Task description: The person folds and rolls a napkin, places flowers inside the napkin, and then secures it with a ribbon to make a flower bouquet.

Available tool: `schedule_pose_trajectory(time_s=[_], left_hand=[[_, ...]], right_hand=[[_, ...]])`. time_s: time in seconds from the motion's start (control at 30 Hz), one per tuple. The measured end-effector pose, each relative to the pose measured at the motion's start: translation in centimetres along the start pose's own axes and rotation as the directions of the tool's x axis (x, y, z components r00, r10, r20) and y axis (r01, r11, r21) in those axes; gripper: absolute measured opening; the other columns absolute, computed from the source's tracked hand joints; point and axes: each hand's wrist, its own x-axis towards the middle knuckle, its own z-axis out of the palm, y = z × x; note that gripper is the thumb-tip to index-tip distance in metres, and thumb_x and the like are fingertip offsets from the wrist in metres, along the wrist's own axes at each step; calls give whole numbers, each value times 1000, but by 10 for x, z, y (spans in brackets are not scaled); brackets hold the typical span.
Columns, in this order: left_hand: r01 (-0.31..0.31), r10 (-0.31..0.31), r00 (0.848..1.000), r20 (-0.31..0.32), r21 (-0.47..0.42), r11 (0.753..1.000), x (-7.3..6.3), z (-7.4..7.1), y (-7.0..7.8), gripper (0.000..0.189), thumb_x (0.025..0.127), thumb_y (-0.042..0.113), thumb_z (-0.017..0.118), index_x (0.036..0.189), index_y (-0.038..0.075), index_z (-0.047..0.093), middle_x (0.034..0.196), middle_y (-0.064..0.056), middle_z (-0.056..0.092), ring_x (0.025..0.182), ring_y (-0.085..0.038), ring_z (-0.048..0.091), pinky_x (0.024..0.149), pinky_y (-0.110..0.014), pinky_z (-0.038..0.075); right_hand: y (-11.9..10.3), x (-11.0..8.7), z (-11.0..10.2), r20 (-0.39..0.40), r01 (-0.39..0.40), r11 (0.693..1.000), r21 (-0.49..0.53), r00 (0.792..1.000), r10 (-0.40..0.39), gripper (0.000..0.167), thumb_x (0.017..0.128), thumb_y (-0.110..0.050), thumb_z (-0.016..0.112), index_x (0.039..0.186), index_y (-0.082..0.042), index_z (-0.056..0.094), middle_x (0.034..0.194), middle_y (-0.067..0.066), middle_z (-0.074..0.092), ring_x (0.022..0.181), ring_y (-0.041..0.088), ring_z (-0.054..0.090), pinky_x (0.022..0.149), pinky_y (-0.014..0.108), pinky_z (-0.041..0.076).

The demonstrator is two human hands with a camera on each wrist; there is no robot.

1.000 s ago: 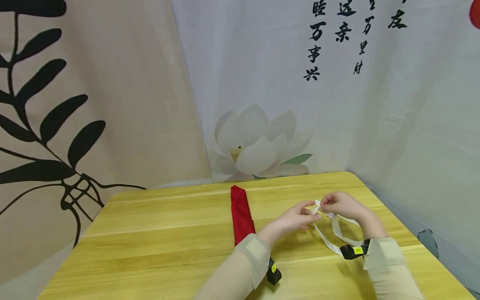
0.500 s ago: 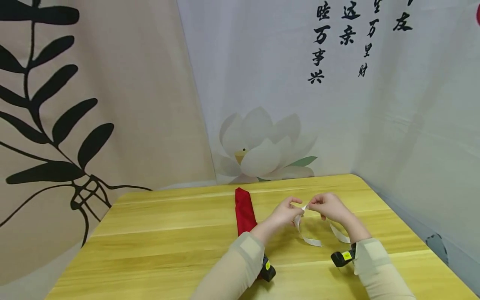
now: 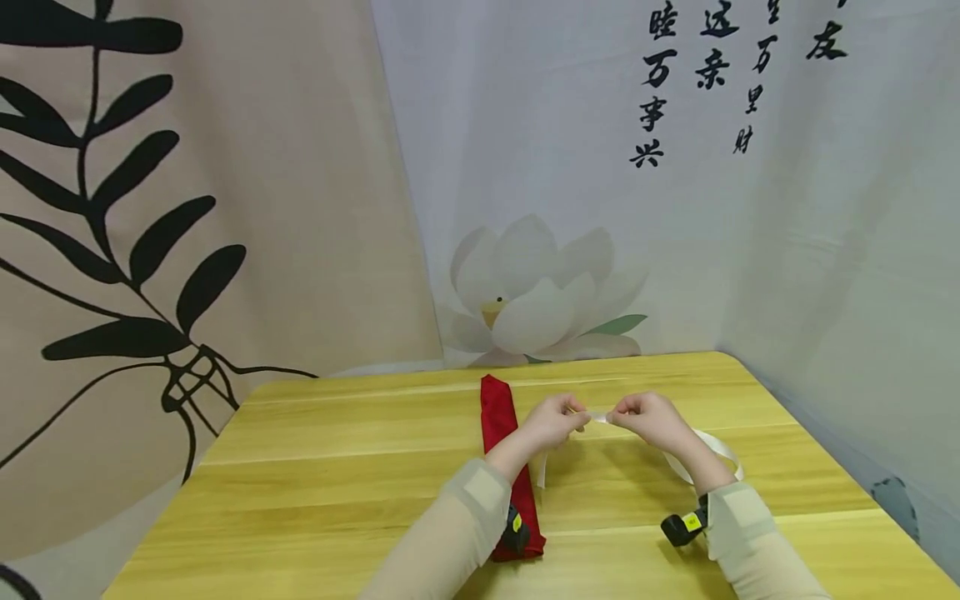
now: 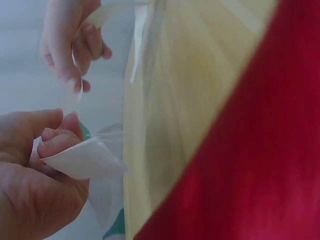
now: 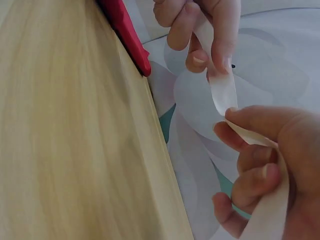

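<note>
A flat white ribbon (image 3: 599, 417) stretches in a short span between my two hands over the table. My left hand (image 3: 553, 423) pinches it between thumb and fingers, and a tail of it hangs below that hand. From the other side my right hand (image 3: 652, 419) pinches the ribbon with thumb and forefinger. The right wrist view shows the ribbon (image 5: 265, 215) running on across that palm; a loop of it curves out beyond the right wrist. A long, narrow, folded red cloth (image 3: 498, 408) lies on the table, partly hidden under my left forearm.
The wood-grain table (image 3: 360, 483) reaches back to a printed cloth backdrop (image 3: 315, 167) with leaves, a lotus and black characters. A black wrist camera (image 3: 682, 527) sits at my right wrist, and another (image 3: 515, 531) shows at my left, over the red cloth.
Both hands have shifted left, the left one farther, now overlapping the red cloth. The ribbon's loop between them has given way to a short straight span. The head view has turned slightly left.
</note>
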Motion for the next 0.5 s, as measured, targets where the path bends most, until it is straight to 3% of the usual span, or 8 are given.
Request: schedule_pose_trajectory(time_s=[0.07,0.17,0.3,0.5], left_hand=[[-16,16,1000,-9,35,999,0,-6,-2,17,96,21,62,87,7,62,66,-9,56,41,-10,30,41,-22,30],[-31,31,999,-12,47,998,-2,-17,-7,20,95,20,62,82,5,62,63,-9,54,43,-10,32,42,-22,32],[-34,36,999,-35,62,998,-4,-32,-14,18,94,22,64,82,8,62,78,-11,65,48,-12,42,45,-23,36],[-41,46,995,-88,64,997,-6,-56,-23,19,92,21,67,86,3,67,77,-4,68,58,-29,55,44,-25,41]], right_hand=[[-1,0,1,9,-3,1000,9,1000,3,25,92,-24,67,86,0,71,57,-4,44,49,10,32,47,26,30],[-2,0,3,31,-25,999,36,999,24,26,91,-26,68,86,-1,71,56,-4,44,48,10,31,46,25,29],[0,0,4,68,-39,997,73,997,35,28,91,-28,68,86,0,72,53,-4,41,45,10,29,44,24,28],[4,-1,3,120,-52,985,162,992,32,32,92,-28,68,89,4,70,52,-4,37,43,10,30,43,24,30]])
